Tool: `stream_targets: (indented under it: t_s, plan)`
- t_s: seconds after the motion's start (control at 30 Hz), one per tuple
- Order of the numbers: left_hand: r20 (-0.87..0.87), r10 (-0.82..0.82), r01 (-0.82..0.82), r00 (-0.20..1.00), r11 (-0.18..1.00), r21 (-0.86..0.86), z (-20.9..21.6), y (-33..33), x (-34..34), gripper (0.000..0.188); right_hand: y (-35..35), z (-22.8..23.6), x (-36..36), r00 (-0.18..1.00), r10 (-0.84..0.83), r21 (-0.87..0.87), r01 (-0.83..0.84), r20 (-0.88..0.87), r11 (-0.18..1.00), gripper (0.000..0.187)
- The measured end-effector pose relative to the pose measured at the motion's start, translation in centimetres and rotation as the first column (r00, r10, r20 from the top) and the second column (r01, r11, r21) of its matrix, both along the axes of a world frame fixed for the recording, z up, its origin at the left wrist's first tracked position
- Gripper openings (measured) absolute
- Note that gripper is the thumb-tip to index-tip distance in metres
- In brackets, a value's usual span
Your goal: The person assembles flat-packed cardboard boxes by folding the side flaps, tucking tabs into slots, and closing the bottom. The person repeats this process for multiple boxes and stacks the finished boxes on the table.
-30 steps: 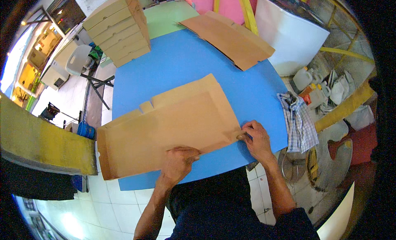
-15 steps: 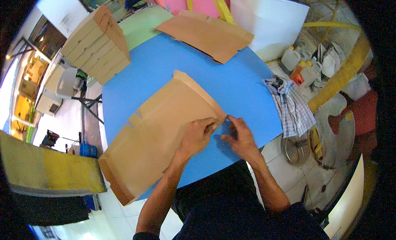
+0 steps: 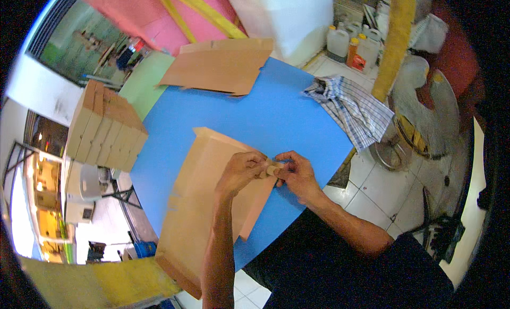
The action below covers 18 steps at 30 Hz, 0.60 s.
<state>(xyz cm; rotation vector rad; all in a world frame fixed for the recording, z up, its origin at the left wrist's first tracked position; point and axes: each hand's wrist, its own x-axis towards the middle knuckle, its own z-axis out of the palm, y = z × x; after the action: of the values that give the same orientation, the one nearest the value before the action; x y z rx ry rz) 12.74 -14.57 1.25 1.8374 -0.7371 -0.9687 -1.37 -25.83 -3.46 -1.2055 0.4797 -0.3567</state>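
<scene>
A brown cardboard box blank (image 3: 194,203) lies partly folded on the blue tabletop (image 3: 287,112), its far and near-left edges bent up. At its right corner, my left hand (image 3: 238,173) has its fingers closed on a corner flap (image 3: 272,170) of the cardboard. My right hand (image 3: 298,177) pinches that same flap from the other side, thumb and fingers bent around it. The two hands almost touch. My left forearm covers part of the blank's near side, where a side flap (image 3: 249,219) stands up a little.
Flat cardboard blanks (image 3: 220,67) rest at the table's far side. A stack of folded boxes (image 3: 106,128) stands at the left. A checked cloth (image 3: 356,107) hangs over the right edge, near plastic jugs (image 3: 338,43) and a yellow post (image 3: 396,49).
My right hand has met the left at the box's corner, and both now grip the flap there. The blank's near side flap has come up. The whole view has turned.
</scene>
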Motion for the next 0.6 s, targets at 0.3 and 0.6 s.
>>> stream_targets:
  t_s: [0.3, 0.6]
  plan:
    - [0.643, -0.069, -0.056, 0.762, 0.983, 0.173, 1.8, -0.2, -1.9, 0.015, 1.3, 0.8, 0.5, 0.992, -0.121, 0.176, 0.123, -0.023, 0.977, 0.041]
    - [0.123, 0.188, -0.189, 0.975, 0.982, 0.003, -0.7, 0.6, -1.3, 0.016, 1.3, 0.4, 0.6, 0.988, -0.148, 0.078, 0.152, -0.052, 0.985, 0.042]
